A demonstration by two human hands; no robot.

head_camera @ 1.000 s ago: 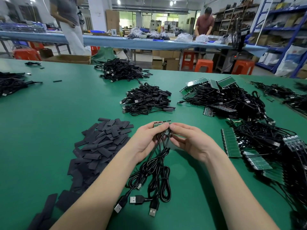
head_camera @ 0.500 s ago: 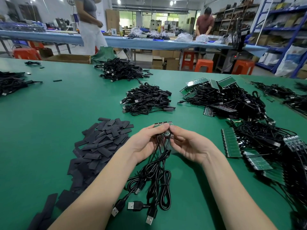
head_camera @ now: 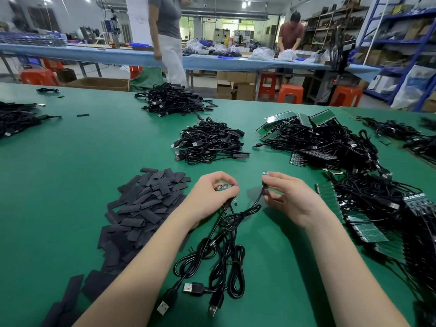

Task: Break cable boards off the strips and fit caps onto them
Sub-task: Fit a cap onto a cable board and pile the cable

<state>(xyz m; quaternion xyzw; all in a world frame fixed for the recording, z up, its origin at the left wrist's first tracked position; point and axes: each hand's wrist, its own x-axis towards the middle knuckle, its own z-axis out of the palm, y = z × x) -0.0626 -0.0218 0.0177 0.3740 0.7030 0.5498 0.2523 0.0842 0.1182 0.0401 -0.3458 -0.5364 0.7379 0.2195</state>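
Observation:
My left hand [head_camera: 210,197] grips a short strip of small cable boards [head_camera: 225,187] with several black USB cables [head_camera: 224,253] trailing toward me over the green table [head_camera: 70,180]. My right hand [head_camera: 290,199] pinches a single board [head_camera: 265,173] that stands apart from the strip, its own cable curving down to the bundle. A pile of flat black caps [head_camera: 144,206] lies left of my left hand. Uncut green board strips with cables [head_camera: 368,208] are heaped at my right.
A pile of finished capped cables [head_camera: 210,142] lies just beyond my hands, another [head_camera: 172,100] farther back. More strips and cables [head_camera: 318,138] fill the back right. Black cables [head_camera: 16,119] lie at the far left. Two people stand at a blue table [head_camera: 70,53] behind.
My hands were together on one strip; now they have parted, and the right hand holds one board broken away from the rest. The standing person behind has walked right.

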